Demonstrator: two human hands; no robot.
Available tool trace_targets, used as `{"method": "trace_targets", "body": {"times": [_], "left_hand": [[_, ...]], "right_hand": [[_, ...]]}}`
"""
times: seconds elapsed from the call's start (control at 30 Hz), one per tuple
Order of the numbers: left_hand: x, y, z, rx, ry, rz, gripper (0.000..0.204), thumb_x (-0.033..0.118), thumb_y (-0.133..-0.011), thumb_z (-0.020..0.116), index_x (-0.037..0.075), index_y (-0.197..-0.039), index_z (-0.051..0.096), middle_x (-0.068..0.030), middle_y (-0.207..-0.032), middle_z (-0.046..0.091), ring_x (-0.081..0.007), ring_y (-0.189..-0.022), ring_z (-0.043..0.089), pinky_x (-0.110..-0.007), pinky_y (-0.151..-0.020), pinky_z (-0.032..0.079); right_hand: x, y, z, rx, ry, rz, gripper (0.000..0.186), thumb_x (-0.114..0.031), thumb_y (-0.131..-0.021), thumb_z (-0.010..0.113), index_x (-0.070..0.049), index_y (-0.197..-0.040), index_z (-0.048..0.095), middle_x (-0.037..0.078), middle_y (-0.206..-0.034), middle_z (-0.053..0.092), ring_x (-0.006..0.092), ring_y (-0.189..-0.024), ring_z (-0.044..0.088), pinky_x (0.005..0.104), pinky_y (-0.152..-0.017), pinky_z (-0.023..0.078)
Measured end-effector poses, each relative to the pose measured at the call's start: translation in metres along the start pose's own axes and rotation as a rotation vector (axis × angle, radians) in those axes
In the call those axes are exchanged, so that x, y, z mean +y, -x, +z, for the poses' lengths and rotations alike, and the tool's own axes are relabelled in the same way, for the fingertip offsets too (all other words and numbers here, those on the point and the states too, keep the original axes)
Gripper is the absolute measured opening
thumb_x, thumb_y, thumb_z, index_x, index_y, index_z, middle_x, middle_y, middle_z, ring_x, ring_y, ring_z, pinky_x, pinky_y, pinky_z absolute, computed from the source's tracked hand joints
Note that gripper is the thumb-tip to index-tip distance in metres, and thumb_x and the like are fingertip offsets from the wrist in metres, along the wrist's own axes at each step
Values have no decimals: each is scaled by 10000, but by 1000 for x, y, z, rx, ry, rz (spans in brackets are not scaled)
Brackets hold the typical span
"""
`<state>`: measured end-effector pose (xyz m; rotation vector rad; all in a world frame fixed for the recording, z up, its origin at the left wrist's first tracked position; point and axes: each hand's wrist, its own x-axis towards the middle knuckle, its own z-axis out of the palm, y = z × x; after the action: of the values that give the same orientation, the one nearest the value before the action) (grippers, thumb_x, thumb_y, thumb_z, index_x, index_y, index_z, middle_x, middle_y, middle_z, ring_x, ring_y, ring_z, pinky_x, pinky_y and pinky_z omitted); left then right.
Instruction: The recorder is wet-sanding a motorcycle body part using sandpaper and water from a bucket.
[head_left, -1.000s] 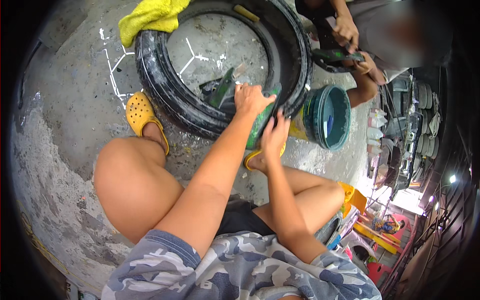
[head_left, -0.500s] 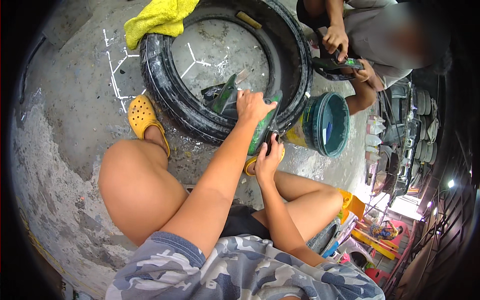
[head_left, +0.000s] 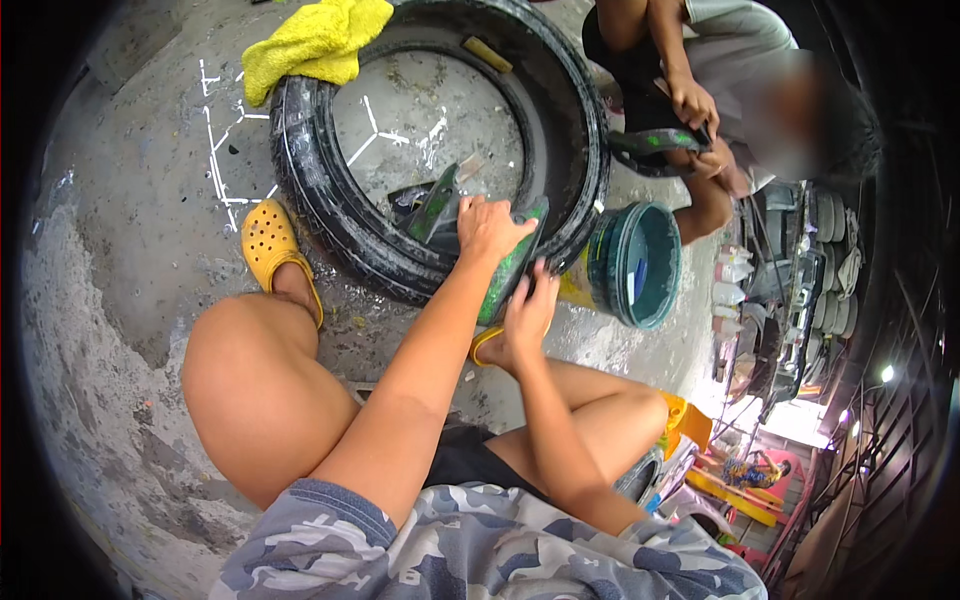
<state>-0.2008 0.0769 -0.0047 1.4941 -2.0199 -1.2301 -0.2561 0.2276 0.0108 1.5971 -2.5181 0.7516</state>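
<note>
A green and black molded plastic panel (head_left: 497, 293) leans on the near rim of a large black tire (head_left: 352, 245). From above, my left hand (head_left: 487, 232) is closed around it, gripping its upper part. My right hand (head_left: 529, 305) is at the panel's right edge, fingers bent around something small and dark that I cannot make out. A second green-marked piece (head_left: 436, 203) lies inside the tire ring, just beyond my left hand. A yellow cloth (head_left: 315, 45) drapes over the tire's far left side.
Right of the tire stands a teal bucket (head_left: 655, 262). Beyond it, a co-worker's hands (head_left: 692, 108) hold a similar black and green piece (head_left: 655, 141). A yellowish block (head_left: 487, 54) rests on the tire's far inner wall. Bottles (head_left: 730, 285) stand farther right.
My right hand has shifted slightly along the panel's edge, its fingers in a different pose. The co-worker's piece has tilted and their hands have moved. The whole view has shifted a little.
</note>
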Motion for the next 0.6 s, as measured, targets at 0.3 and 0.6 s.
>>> {"method": "trace_targets", "body": {"times": [0.3, 0.6], "left_hand": [[-2, -1, -2, -63, -4, -18, 632, 624, -732, 650, 57, -1000, 733, -188, -1000, 691, -272, -1060, 587, -366, -995, 329], [1, -4, -4, -62, -4, 5, 637, 626, -747, 632, 59, -1021, 729, -174, -1007, 696, -277, -1067, 585, -366, -994, 328]], "right_hand": [[-4, 28, -12, -61, 21, 6, 395, 1, -872, 554, 37, -1264, 537, 254, -1009, 515, 424, -940, 552, 464, -825, 456], [-8, -36, 4, 1, 99, -3, 402, -9, -876, 543, 31, -1275, 533, 250, -1039, 518, 439, -932, 558, 455, -823, 465]]}}
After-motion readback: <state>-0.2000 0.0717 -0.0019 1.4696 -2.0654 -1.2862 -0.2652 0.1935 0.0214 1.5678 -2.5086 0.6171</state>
